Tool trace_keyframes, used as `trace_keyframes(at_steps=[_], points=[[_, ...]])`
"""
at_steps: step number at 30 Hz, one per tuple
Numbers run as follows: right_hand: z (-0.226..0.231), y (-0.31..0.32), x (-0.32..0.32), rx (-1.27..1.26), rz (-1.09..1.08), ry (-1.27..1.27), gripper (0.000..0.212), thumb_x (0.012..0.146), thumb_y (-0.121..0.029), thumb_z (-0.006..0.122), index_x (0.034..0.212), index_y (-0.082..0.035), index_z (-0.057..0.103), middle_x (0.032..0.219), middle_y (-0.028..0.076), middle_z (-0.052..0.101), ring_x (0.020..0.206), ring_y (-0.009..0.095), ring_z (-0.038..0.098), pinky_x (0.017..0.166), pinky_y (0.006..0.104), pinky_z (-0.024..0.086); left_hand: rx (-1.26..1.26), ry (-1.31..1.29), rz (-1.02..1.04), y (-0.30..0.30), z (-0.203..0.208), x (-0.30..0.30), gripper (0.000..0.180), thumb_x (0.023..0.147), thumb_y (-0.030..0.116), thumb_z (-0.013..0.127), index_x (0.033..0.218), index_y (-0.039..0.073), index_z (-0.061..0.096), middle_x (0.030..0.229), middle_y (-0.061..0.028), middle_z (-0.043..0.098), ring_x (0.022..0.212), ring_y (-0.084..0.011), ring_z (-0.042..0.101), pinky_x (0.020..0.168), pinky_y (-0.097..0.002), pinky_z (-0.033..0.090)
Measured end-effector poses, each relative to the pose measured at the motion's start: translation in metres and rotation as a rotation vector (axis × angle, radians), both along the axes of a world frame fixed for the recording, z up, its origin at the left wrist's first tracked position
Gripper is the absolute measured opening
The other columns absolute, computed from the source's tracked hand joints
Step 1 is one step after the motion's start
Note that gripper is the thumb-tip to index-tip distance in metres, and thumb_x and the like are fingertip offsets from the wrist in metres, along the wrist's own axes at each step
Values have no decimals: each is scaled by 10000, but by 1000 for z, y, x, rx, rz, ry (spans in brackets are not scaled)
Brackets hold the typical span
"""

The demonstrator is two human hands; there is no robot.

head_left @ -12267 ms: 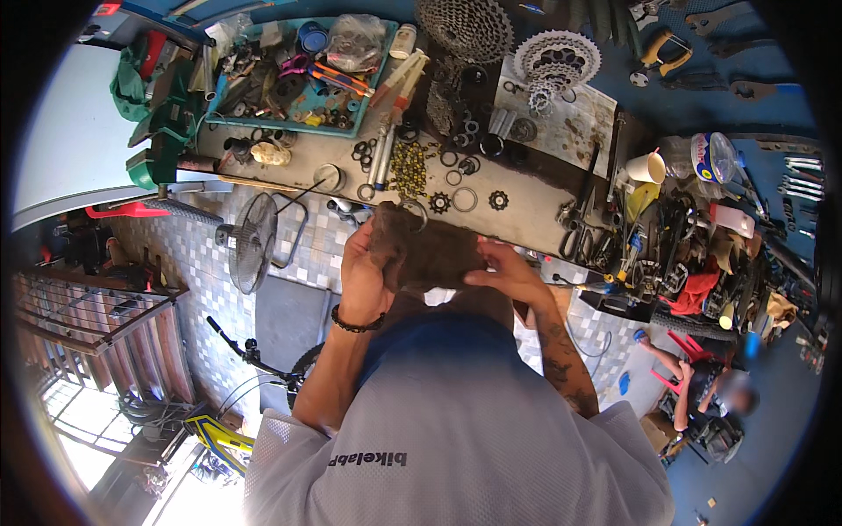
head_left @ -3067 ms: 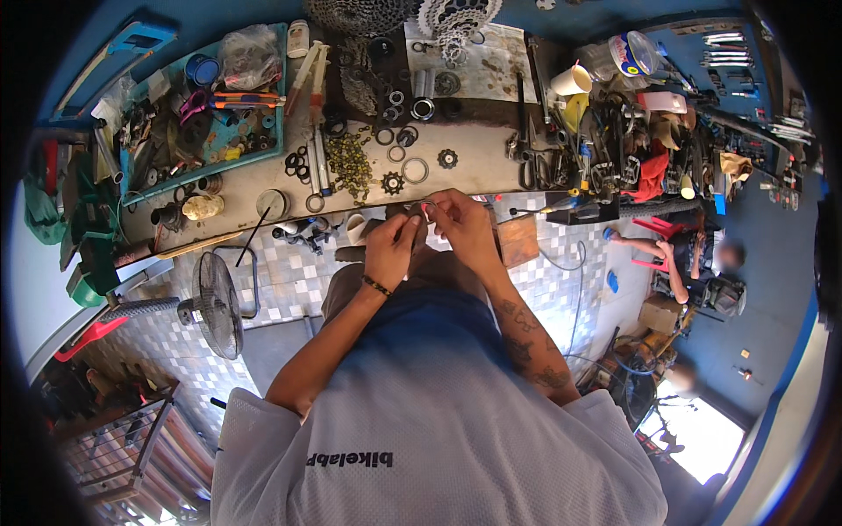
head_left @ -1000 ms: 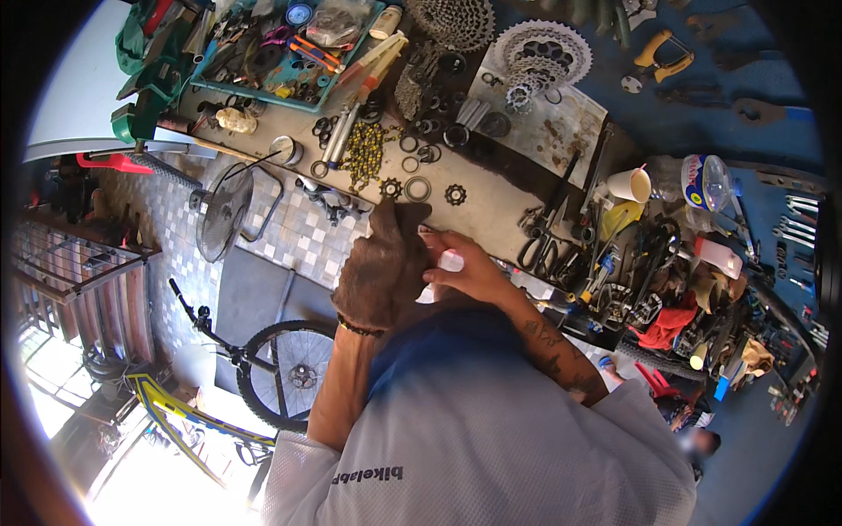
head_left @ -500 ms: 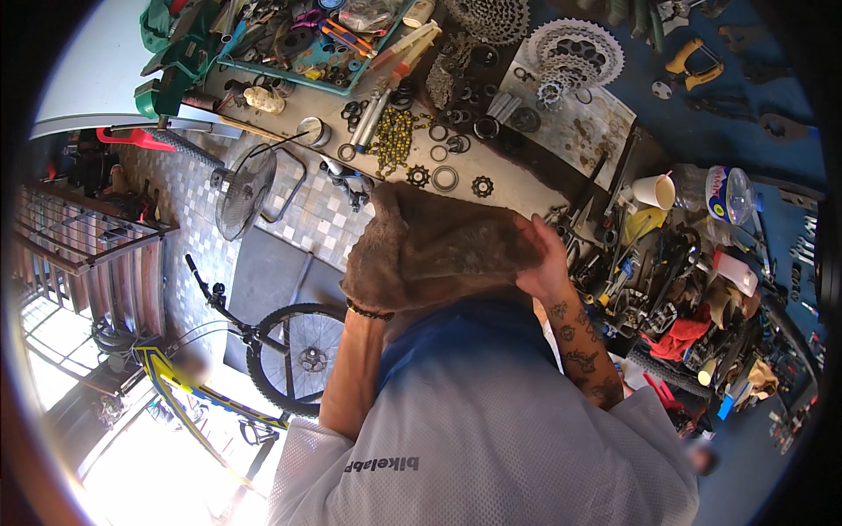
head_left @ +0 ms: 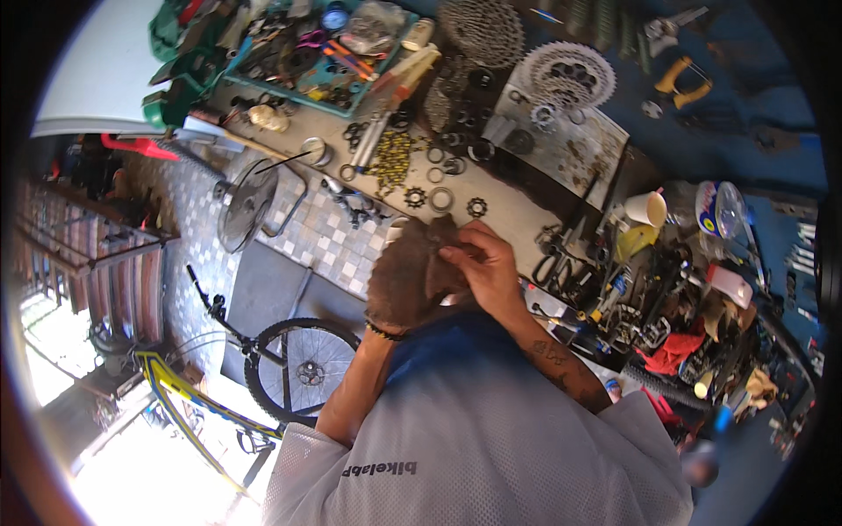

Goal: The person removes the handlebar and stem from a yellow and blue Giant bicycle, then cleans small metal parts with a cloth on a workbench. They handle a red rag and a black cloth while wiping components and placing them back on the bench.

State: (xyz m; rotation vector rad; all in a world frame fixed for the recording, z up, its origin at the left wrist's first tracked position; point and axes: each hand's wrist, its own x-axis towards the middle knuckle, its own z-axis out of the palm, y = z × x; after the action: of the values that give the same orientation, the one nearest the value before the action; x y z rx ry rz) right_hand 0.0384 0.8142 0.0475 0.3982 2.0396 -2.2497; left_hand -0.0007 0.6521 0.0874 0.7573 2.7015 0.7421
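Note:
A dirty brown rag [head_left: 399, 282] hangs bunched over my left hand and hides its fingers. Only the wrist shows below the cloth, with a dark beaded bracelet [head_left: 384, 330] around it. My right hand [head_left: 491, 273] is closed, pinching the rag's right side between thumb and fingers. Just beyond the cloth, a metal ring [head_left: 440, 200] lies on the workbench [head_left: 517, 237] between two small toothed pulley wheels, one on the left [head_left: 415, 197] and one on the right [head_left: 476, 207]. A yellow and black bike chain [head_left: 394, 162] is heaped behind them.
A teal tray [head_left: 289, 95] of small parts sits at the far left of the bench. Cassette sprockets [head_left: 570, 74] rest at the back. Tools, a paper cup [head_left: 646, 209] and a plastic bottle [head_left: 715, 209] crowd the right. A fan [head_left: 248, 206] and a yellow bicycle [head_left: 171, 386] stand left.
The rag was spread wide between both hands and is now gathered into a smaller bunch. My right hand has moved left, toward my left hand.

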Motion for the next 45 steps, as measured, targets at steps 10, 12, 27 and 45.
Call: trace_keyframes(at_steps=[10, 12, 27, 45], points=[[10, 38, 19, 428, -95, 139, 320, 930, -96, 789, 1179, -30, 599, 982, 101, 636, 887, 202, 678, 772, 348, 544, -132, -87, -20, 27, 1, 2, 544, 830, 313, 787, 1226, 12, 567, 1009, -232, 689, 902, -441, 691, 736, -533, 560], [15, 37, 28, 285, 11, 137, 216, 937, -86, 783, 1103, -16, 663, 980, 88, 631, 853, 171, 673, 756, 330, 543, 46, 140, -105, 31, 5, 3, 514, 849, 345, 771, 1203, 31, 571, 955, -228, 697, 904, -447, 694, 746, -543, 556], [19, 27, 93, 151, -602, 39, 185, 995, -106, 725, 1133, -1, 662, 961, 74, 724, 864, 134, 700, 773, 311, 570, -79, 413, -729, 49, 14, -11, 659, 943, 357, 671, 1439, -41, 496, 1107, -237, 677, 987, -407, 670, 815, -464, 553], [57, -66, 291, -92, -1132, 70, 189, 1126, -218, 533, 1249, -78, 564, 1122, -34, 565, 1059, 55, 509, 948, 241, 416, 93, -886, -837, 50, -91, 4, 437, 965, -7, 627, 1399, 36, 597, 1135, -122, 774, 1014, -203, 740, 873, -334, 580]])
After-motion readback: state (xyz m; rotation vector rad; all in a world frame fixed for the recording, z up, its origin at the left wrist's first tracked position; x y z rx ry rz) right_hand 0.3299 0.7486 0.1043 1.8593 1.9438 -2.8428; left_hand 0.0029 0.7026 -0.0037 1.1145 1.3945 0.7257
